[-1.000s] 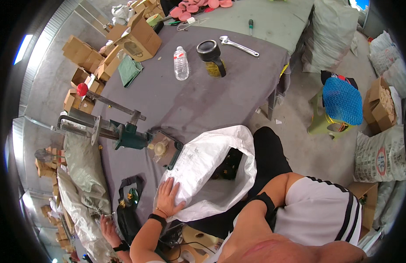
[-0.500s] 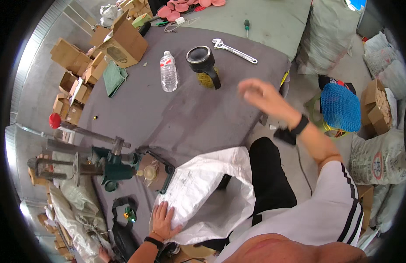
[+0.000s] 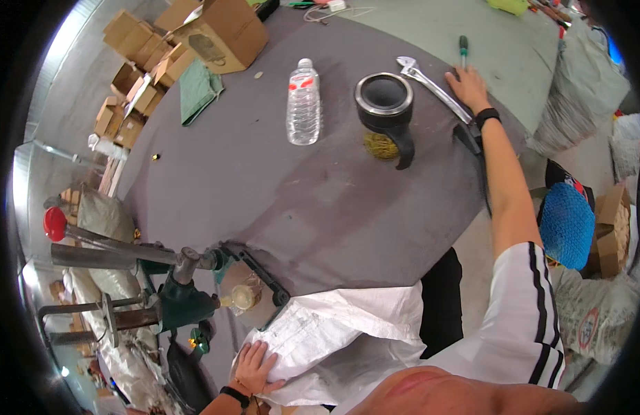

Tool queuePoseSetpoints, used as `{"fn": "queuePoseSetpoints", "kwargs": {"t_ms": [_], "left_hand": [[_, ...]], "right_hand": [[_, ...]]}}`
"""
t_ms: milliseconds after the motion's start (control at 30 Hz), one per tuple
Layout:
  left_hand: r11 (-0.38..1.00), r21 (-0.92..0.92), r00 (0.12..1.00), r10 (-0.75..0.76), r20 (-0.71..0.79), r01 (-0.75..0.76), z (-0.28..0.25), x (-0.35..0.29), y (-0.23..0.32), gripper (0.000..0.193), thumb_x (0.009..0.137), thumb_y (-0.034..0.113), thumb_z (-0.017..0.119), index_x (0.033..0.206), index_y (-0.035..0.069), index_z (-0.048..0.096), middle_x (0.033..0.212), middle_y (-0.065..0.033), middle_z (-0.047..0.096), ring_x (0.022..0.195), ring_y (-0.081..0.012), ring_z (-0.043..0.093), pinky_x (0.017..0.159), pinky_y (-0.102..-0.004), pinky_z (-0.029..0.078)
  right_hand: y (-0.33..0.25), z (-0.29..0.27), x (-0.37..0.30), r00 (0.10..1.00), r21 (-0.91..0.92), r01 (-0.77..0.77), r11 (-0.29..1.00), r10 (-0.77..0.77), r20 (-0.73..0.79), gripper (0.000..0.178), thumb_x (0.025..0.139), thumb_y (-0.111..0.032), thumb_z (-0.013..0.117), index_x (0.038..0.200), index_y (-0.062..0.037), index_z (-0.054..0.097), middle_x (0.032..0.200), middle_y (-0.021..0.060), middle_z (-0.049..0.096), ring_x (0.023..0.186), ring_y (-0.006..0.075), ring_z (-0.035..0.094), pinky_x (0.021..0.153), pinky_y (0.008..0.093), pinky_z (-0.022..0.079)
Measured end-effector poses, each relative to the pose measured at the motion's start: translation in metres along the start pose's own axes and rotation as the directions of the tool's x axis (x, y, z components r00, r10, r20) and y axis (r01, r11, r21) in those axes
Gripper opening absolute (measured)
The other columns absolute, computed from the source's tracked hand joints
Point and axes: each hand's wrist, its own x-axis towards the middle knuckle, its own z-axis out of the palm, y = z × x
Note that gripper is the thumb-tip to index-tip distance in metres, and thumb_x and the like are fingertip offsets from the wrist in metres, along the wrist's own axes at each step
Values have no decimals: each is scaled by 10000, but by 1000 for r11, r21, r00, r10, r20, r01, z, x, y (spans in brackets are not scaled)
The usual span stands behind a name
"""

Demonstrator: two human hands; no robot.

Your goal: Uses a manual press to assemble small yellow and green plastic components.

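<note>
My left hand (image 3: 253, 368) lies with its fingers stretched flat on a white woven sack (image 3: 320, 325) at the table's near edge. Far out to the right, my right hand (image 3: 471, 90) rests on the table with fingers apart. Its fingertips reach the lower end of a screwdriver (image 3: 463, 47) with a green and black handle; whether they touch it I cannot tell. Just left of that hand lies a silver adjustable wrench (image 3: 434, 86). A black-lidded mug (image 3: 383, 104) with a dark handle and yellowish contents stands left of the wrench.
A hand-lever press (image 3: 178, 297) with a red knob is at the near left. A clear water bottle (image 3: 304, 104), a green cloth (image 3: 200, 91) and a cardboard box (image 3: 227, 38) occupy the far left. A blue-covered stool (image 3: 567, 225) and full sacks (image 3: 589, 311) stand right.
My right hand has moved forward and right, over the table beside the wrench and screwdriver. The view has shifted. My left hand stays on the sack, whose opening has sagged.
</note>
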Motion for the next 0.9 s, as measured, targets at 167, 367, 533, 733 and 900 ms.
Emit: {"fn": "queuePoseSetpoints", "kwargs": {"t_ms": [167, 367, 533, 733, 900], "left_hand": [[999, 10, 999, 32, 28, -32, -1, 0, 0, 702, 697, 614, 624, 1133, 68, 557, 1247, -277, 464, 1154, -457, 448, 997, -598, 303], [999, 23, 999, 29, 20, -29, -10, 1, 3, 730, 719, 572, 628, 1230, 67, 502, 1314, -269, 413, 1215, -445, 403, 1027, -586, 276], [999, 4, 998, 52, -24, -52, -15, 3, 9, 701, 738, 535, 628, 1235, 54, 516, 1330, -262, 414, 1244, -423, 394, 1052, -565, 269], [999, 22, 998, 45, -46, -44, -15, -4, 13, 704, 754, 511, 612, 1275, 50, 502, 1367, -253, 401, 1273, -392, 385, 1076, -527, 265], [998, 15, 996, 59, -63, -58, -23, 3, 13, 694, 770, 506, 604, 1296, 68, 493, 1380, -232, 400, 1282, -375, 387, 1081, -510, 267]], "right_hand": [[10, 6, 8, 995, 87, 36, 996, -28, -92, 443, 926, -395, 420, 1098, -33, 609, 1213, 173, 551, 1163, 355, 490, 1002, 502, 328], [25, 21, -6, 960, 464, 193, 865, -69, -272, 323, 903, -246, 444, 910, 34, 604, 985, 238, 590, 988, 420, 527, 846, 466, 425], [20, 22, -40, 845, 247, 401, 882, -251, -472, 330, 862, -229, 499, 940, 69, 617, 1026, 249, 598, 1015, 407, 537, 914, 452, 421], [-6, -22, -57, 970, 179, 240, 954, -227, -90, 328, 803, -229, 553, 984, 19, 669, 1047, 226, 616, 1034, 394, 551, 925, 441, 438], [-3, -12, -56, 977, 213, 197, 957, -174, -119, 381, 830, -314, 551, 1118, -89, 659, 1316, 255, 478, 1191, 401, 481, 992, 437, 400]]}}
